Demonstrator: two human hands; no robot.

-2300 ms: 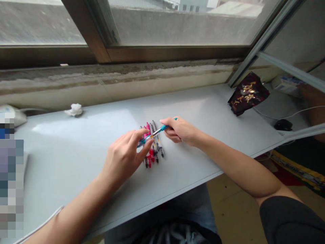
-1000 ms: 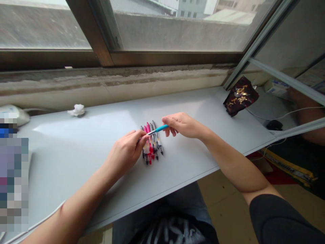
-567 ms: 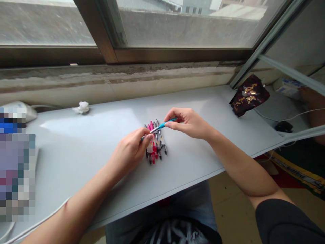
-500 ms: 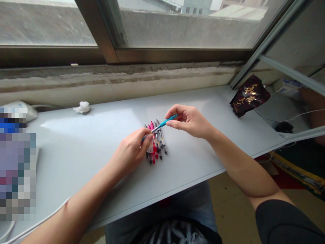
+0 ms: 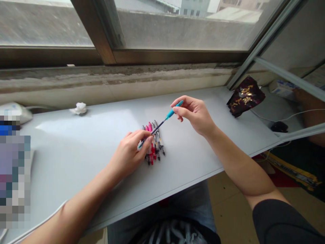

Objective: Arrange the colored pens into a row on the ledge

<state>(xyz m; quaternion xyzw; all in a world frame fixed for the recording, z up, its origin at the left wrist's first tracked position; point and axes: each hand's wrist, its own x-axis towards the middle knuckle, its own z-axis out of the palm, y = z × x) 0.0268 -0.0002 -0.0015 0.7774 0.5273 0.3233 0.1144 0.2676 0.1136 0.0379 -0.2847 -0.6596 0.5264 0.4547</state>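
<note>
A teal pen [image 5: 170,114] slants between my two hands, with a thin dark refill [image 5: 159,126] bared along its middle. My right hand [image 5: 194,113] is closed in a pinch on the pen's teal upper part. Lower down, my left hand [image 5: 134,145] closes thumb and fingers round the other end, where a bit of teal shows below the fingers. Whatever else lies inside the left grip is hidden. Under the pen, several click pens [image 5: 159,140] with pink, red, black and grey parts lie side by side on the table, partly covered by my left hand.
A white table [image 5: 101,189] runs below a window. Crumpled tissue [image 5: 79,108] lies near its back edge. To the right stand a dark foil bag [image 5: 245,96] and a black mouse [image 5: 279,127]. A white cable [image 5: 50,217] passes by my left forearm.
My right hand has moved up and right with the teal part, drawing it farther from my left hand. More of the dark refill shows between them. The view has shifted slightly.
</note>
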